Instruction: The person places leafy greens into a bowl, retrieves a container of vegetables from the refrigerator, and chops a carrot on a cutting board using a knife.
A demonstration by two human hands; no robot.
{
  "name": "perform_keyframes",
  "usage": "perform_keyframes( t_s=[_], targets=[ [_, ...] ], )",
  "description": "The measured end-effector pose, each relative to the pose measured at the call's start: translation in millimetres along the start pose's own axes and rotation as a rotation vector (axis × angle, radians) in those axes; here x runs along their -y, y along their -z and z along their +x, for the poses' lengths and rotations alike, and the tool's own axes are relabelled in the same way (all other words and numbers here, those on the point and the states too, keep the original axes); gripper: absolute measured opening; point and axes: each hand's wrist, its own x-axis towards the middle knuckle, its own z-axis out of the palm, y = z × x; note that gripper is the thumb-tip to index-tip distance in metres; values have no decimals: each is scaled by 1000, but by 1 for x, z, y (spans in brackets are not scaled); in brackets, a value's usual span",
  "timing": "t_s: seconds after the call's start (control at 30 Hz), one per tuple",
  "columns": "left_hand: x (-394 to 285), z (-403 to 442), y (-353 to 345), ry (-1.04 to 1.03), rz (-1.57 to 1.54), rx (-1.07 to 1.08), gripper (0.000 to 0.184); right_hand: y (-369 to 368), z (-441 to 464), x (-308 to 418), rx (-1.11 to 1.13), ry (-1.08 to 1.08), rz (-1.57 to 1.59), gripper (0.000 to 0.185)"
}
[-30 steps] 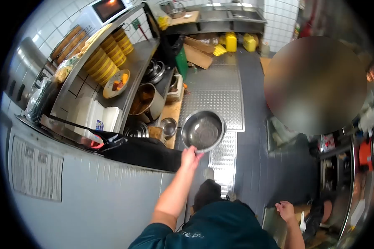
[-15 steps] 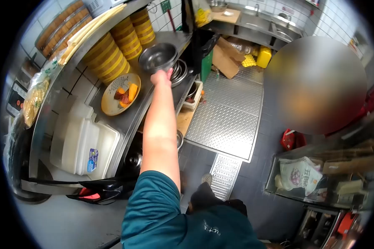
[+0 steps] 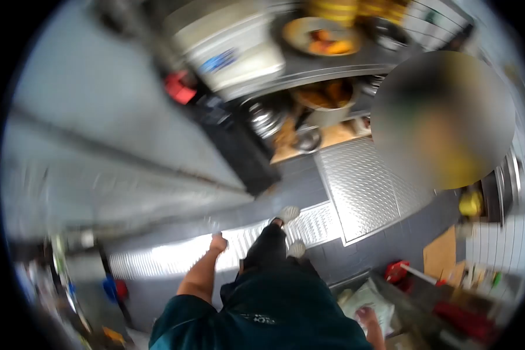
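Far L of the floor plate (image 3: 361,189): grey cabinet (image 3: 99,111), its long lower edge running toward the plate. A band of dark floor (image 3: 300,175) lies btwn that edge & the ridged strip (image 3: 318,224), which meets the plate's L side; that's the open room L of the plate.

L hand (image 3: 219,242), well L of the plate, hangs over the strip, fingers partly curled; can't tell if its grip is wide, narrow or holding sth, due to blur. Shoes (image 3: 287,214) are just L of the plate, by the strip.

Above & L of the plate: white tubs (image 3: 239,58) nr the table's (image 3: 309,73) front edge, then a dish w/ orange pcs (image 3: 321,38). Pot (image 3: 326,99) & small steel bowl (image 3: 308,140) sit lower, nr the plate's upper L corner. Metal bowl (image 3: 389,32) rests on the table, above the plate.

R hand (image 3: 366,315), well below the plate, is over or against the white bag (image 3: 379,303), can't tell if touching; grip unclear too. Dark floor runs btwn plate & bag. Red item (image 3: 398,273) lies below R of the plate.
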Motion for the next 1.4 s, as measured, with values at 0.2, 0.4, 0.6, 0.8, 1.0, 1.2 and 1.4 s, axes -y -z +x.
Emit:
perform_keyframes(
  t_s=[0.2,0.4,0.6,0.8,1.0,1.2,1.4],
  targets=[
    [169,-228,65,837,-577,-450,33,242,164,104,-159,327,-1044,42],
    [184,-356,-27,859,-526,-396,29,283,151,451,-526,695,-769,56],
    [237,-414,-115,995,-799,-295,29,81,-34,714,-214,1308,-693,51],
    [383,-419,-107,927,-797,-182,31,-180,-112,855,48,1334,-769,60],
    [488,-409,-55,772,-980,-384,30,-389,-102,967,185,906,-197,86],
    [494,-482,-16,721,-1045,-461,27,-469,-52,1037,276,772,391,64],
    [501,-523,-59,797,-965,-374,28,-482,-82,1018,107,909,101,49]
  ],
)
